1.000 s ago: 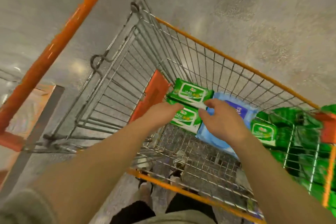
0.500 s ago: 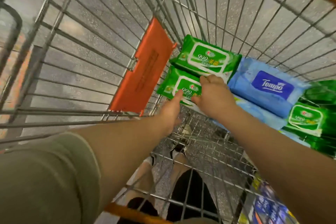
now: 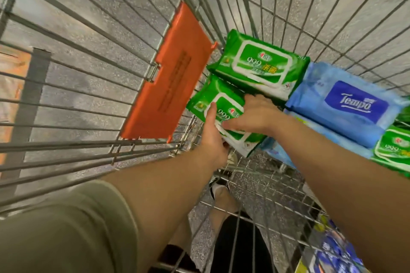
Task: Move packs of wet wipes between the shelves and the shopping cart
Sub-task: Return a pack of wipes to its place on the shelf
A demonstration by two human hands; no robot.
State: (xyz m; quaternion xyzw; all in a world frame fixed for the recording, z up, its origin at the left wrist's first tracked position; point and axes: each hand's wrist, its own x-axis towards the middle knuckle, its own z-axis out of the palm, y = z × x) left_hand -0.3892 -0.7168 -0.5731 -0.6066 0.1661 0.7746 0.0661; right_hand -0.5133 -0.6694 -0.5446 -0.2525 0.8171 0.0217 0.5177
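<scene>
Both my hands reach into the wire shopping cart point(image 3: 93, 66). A green wet wipes pack point(image 3: 213, 99) lies near the cart's orange flap. My left hand point(image 3: 213, 137) grips its near edge, thumb laid on top. My right hand point(image 3: 255, 115) grips the same pack from the right, fingers curled over it. A second green pack point(image 3: 259, 64) lies just beyond it. To the right are a blue Tempo pack point(image 3: 350, 104) and another green pack point(image 3: 392, 148), with more blue packaging underneath.
An orange plastic flap point(image 3: 168, 86) stands on the cart's end wall left of the packs. Wire walls close in on all sides. My legs and a shoe point(image 3: 219, 186) show through the cart floor. Colourful goods point(image 3: 332, 248) sit at the lower right.
The camera has moved closer into the cart. My left thumb has slid up onto the near green pack, and both hands now hold it more fully.
</scene>
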